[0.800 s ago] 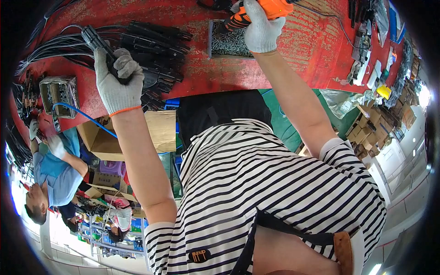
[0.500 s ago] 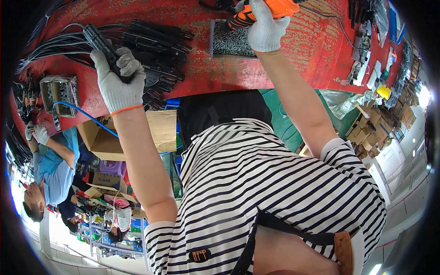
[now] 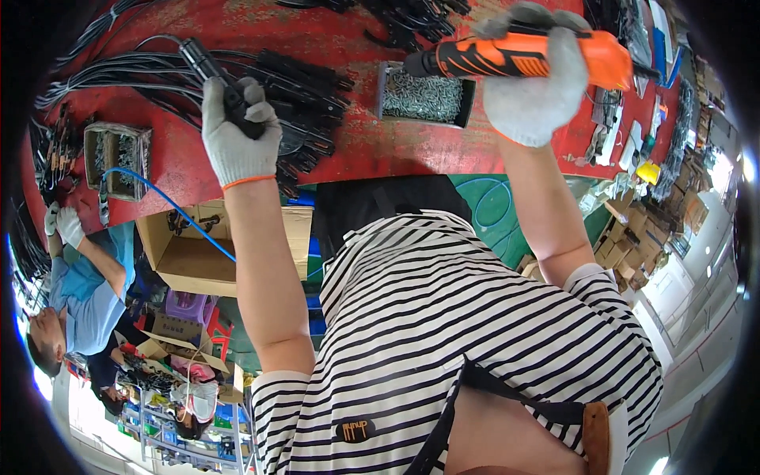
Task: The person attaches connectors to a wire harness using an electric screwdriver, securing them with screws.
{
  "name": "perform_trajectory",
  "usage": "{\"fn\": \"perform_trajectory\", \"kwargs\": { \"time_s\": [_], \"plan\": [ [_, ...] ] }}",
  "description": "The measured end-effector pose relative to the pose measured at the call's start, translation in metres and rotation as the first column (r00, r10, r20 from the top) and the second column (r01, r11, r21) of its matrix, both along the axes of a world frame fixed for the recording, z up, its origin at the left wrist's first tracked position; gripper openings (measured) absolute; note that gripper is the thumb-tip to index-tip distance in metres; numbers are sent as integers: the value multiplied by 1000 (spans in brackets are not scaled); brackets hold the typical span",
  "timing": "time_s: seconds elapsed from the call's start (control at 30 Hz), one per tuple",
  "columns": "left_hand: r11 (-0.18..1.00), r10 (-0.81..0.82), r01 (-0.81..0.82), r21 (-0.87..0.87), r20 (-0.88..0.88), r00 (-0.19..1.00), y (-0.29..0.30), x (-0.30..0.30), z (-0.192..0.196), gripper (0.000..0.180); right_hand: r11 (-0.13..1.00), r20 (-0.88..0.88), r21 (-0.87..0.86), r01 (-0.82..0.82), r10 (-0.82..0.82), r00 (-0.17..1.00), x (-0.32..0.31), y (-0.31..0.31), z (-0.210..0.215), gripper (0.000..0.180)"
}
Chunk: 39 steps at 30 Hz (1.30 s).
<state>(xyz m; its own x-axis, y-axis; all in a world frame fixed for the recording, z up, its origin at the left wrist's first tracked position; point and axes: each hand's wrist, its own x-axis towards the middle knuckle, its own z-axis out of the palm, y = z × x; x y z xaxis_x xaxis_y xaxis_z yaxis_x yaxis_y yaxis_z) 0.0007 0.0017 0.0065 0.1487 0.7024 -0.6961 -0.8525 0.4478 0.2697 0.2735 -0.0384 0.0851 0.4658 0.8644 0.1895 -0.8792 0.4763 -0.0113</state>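
Observation:
My gloved left hand (image 3: 241,131) is closed round a black cylindrical part with a cable (image 3: 207,67) trailing from its far end. In my gloved right hand (image 3: 538,95) lies an orange and black power screwdriver (image 3: 514,57), its black nose pointing left above a tray of small silver screws (image 3: 423,96). Fingers wrap round the screwdriver's body. Under and right of my left hand, several similar black parts (image 3: 305,103) lie in a pile, with grey cables (image 3: 111,83) running off to the left.
Further left on the worn red table (image 3: 380,150) stands a divided box of small metal pieces (image 3: 131,162), with a blue hose (image 3: 170,202) beside it. An open cardboard box (image 3: 198,265) sits below the edge. A co-worker's gloved hands (image 3: 67,226) are at the far left.
My right hand and the screwdriver have come nearer and to the right, bringing the whole tool into view. My left hand, with the black part, appears slightly further right.

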Motion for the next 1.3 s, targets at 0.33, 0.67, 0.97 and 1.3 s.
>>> {"fn": "perform_trajectory", "kwargs": {
  "time_s": [0.33, 0.67, 0.97, 1.3],
  "plan": [
    [998, 12, -5, -56, 123, 992, -11, -25, 11, 41, 912, 666, -371, 176, 129, 735, -32, 16, 83, 34],
    [999, 42, -33, -42, 249, 968, -23, -53, 1, 42, 806, 889, -324, 496, 81, 450, -164, 52, 95, 28],
    [997, 40, -25, -69, 228, 973, -22, -61, 10, 46, 825, 888, -340, 451, 124, 443, -190, 61, 80, 28],
    [998, 2, 15, -61, 274, 962, -23, -68, 3, 47, 854, 880, -338, 395, 139, 454, -196, 63, 68, 26]
  ]
}}
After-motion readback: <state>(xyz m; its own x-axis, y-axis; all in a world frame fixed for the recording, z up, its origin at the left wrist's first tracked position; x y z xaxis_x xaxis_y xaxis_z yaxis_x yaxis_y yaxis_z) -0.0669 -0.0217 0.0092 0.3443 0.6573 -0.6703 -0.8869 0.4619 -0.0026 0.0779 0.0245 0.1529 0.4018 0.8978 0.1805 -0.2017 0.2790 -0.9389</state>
